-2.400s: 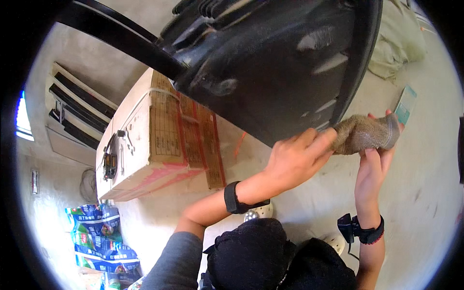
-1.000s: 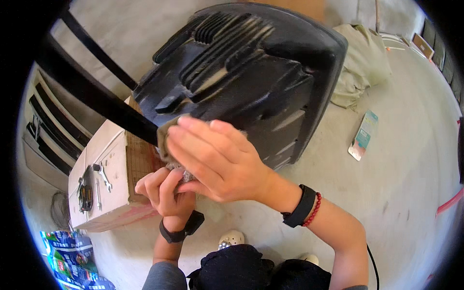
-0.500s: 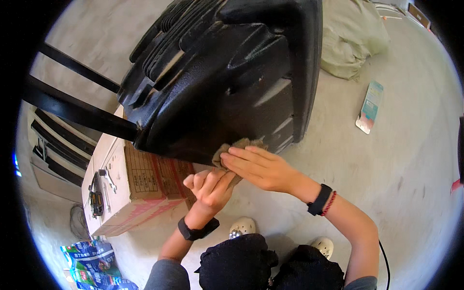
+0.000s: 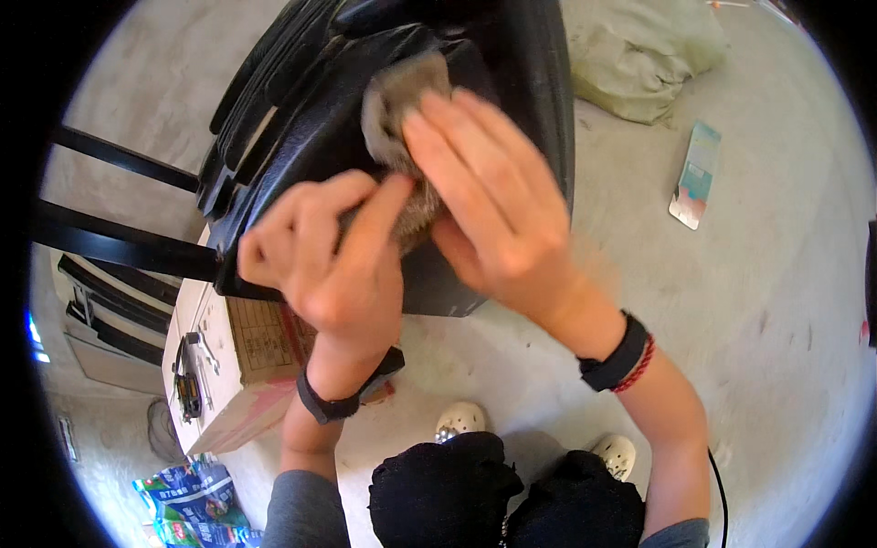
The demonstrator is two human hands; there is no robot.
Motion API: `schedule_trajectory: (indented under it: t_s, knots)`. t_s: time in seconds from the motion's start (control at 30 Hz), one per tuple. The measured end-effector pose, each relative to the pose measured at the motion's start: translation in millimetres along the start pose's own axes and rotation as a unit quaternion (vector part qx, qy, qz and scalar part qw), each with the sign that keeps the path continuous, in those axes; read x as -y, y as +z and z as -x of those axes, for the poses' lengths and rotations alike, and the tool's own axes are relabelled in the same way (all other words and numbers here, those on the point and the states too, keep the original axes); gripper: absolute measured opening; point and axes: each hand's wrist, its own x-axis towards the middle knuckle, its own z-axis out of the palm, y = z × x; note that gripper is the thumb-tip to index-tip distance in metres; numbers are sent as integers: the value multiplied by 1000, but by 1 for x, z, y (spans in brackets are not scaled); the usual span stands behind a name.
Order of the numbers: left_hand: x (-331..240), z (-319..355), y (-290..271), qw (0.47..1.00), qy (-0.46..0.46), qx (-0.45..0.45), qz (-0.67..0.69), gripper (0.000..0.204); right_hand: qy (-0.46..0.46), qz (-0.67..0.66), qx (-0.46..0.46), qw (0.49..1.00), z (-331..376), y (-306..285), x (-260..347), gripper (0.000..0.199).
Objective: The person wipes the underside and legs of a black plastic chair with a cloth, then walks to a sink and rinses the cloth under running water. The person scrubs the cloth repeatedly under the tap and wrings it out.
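A crumpled grey-brown cloth (image 4: 402, 105) is bunched between my two hands, in front of a large black moulded plastic body (image 4: 301, 151) with ribs along its upper left side. My right hand (image 4: 502, 201) has its fingers over the cloth's right part, gripping it. My left hand (image 4: 324, 247) is closed, its fingers curled, and pinches the cloth's lower left part. Both hands are slightly smeared by motion. They cover much of the plastic's middle, and I cannot tell whether the cloth touches it.
Two black bars (image 4: 128, 239) run left from the plastic body. A cardboard box (image 4: 260, 342) beneath carries a wrench (image 4: 208, 352) and a small black-and-yellow device (image 4: 188, 388). To the right lie a green sack (image 4: 639, 64) and a flat teal package (image 4: 697, 173). A blue-green bag (image 4: 196, 493) sits lower left.
Both hands have lifted the cloth up from the lower edge of the black plastic body, and they appear larger now. The view has shifted a little, moving the plastic body leftward.
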Motion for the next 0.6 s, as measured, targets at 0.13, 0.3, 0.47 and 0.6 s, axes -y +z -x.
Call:
schedule_trajectory:
  t_s: [0.13, 0.3, 0.47, 0.6]
  knots:
    - [-11, 34, 16, 998, 23, 57, -11, 13, 43, 12, 67, 997, 48, -6, 10, 38]
    - [-19, 30, 0, 994, 72, 78, 19, 16, 73, -12, 83, 994, 47, -29, 13, 39]
    - [-32, -47, -4, 991, 51, -120, 42, 45, 33, 26, -77, 996, -22, -46, -18, 43]
    - [-33, -104, 26, 992, 24, -125, -17, 25, 47, -10, -154, 987, -58, -28, -52, 47]
